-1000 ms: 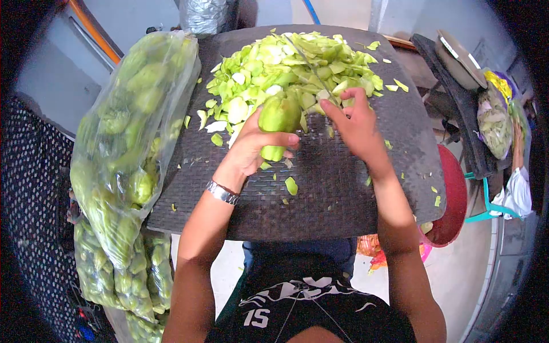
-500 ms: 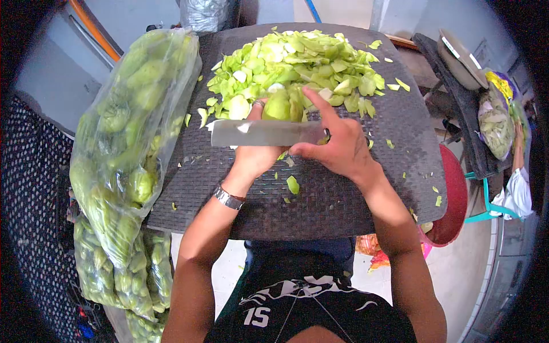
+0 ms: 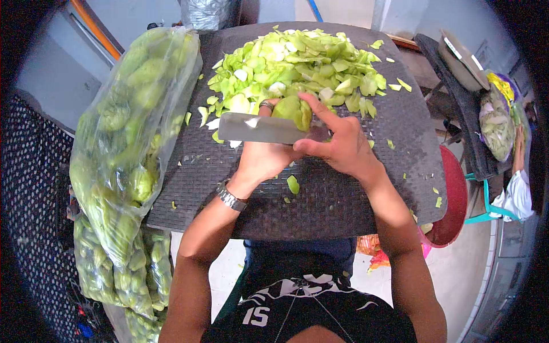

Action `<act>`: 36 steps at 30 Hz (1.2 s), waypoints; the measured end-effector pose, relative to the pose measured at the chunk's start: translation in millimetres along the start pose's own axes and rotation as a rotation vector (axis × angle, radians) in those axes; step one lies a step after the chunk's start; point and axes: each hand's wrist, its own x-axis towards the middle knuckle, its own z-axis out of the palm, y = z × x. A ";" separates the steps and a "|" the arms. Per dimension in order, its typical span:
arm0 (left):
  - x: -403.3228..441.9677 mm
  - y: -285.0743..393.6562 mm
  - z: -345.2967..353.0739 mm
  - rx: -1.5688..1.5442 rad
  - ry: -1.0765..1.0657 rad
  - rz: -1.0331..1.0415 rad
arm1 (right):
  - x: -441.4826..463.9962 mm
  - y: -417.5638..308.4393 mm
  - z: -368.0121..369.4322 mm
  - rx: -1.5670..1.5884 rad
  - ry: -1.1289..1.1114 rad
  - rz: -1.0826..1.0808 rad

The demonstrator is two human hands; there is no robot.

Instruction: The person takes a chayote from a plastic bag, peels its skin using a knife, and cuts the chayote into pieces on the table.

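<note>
A green chayote (image 3: 293,112) is held above the dark woven-top table (image 3: 394,188), gripped by my left hand (image 3: 264,159), whose fingers are mostly hidden behind a blade. That blade belongs to a broad knife (image 3: 257,128) in my right hand (image 3: 350,143). The blade points left across my left hand, and its handle is hidden in my right palm. My right index finger reaches up to the chayote's right side, with the thumb by the blade's near end. Just beyond both hands lies a heap of thin pale-green slices (image 3: 286,66).
A long clear bag of chayotes (image 3: 134,120) lies along the table's left edge, with more filled bags (image 3: 100,260) below. At right are a red tub (image 3: 452,197), a dark side table (image 3: 457,126) bearing a basin (image 3: 463,63), and another person's hand (image 3: 519,146) by a plastic bag (image 3: 496,126).
The knife blade has tilted, its left end now higher, and shifted slightly right. The chayote has turned and moved a little right and down. My left wrist has shifted slightly.
</note>
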 end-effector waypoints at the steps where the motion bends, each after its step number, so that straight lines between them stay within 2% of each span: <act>1: -0.2 1.0 0.6 0.031 0.024 0.037 | 0.7 -3.5 -3.7 0.003 -0.025 0.032; 3: 1.1 4.2 0.3 0.052 0.038 0.088 | 1.2 -10.1 -9.8 0.008 -0.070 0.099; 5: 0.5 8.8 -1.1 0.031 0.035 0.103 | -1.0 -3.9 -4.7 0.078 0.028 0.025; 8: -2.5 11.6 -3.5 0.261 0.091 0.361 | -0.7 1.4 -0.4 0.125 0.096 -0.033; 12: -4.9 11.5 0.8 0.174 0.072 0.166 | 0.0 -1.7 -1.0 0.135 0.118 -0.021; 14: -5.2 14.5 6.0 0.116 0.046 0.008 | 3.6 1.9 6.8 0.219 0.129 0.164; 15: -9.3 15.3 13.1 0.131 0.045 0.058 | 5.6 4.8 9.4 0.261 0.135 0.256; 16: -11.3 13.8 20.0 0.132 0.088 0.407 | 8.9 10.3 1.7 0.407 0.092 0.345; 18: -13.0 20.9 24.5 0.037 -0.014 0.350 | 10.0 20.8 -22.2 0.693 0.020 0.525; 19: -9.0 25.3 22.6 0.010 -0.021 0.216 | 8.8 21.5 -24.4 0.721 -0.025 0.612; 21: -3.8 27.4 7.6 -0.021 -0.044 -0.072 | 9.4 22.6 -24.3 0.509 -0.056 0.713; 22: 1.3 13.9 7.0 -0.146 -0.024 -0.001 | 13.7 23.9 -24.6 0.404 -0.066 0.749; 24: 7.3 11.2 -0.9 -0.323 -0.096 -0.161 | 12.2 36.6 -11.8 0.269 -0.033 0.639; 27: 11.9 1.7 -1.3 -0.538 -0.075 -0.168 | 10.7 42.4 -1.1 0.285 0.023 0.477; 30: 14.2 -15.6 1.7 -0.898 -0.096 -0.243 | 7.2 20.0 -6.6 0.352 0.044 0.374; 32: 10.9 -1.2 -3.5 -0.935 -0.152 -0.310 | 6.4 7.7 -17.2 0.307 0.005 0.333; 35: 8.5 -9.5 -4.6 -0.911 -0.312 -0.322 | 1.5 -2.3 -18.0 0.185 -0.016 0.007; 36: 5.3 -25.0 -1.0 -0.957 -0.329 -0.376 | -0.3 -3.5 -19.0 0.182 -0.037 -0.006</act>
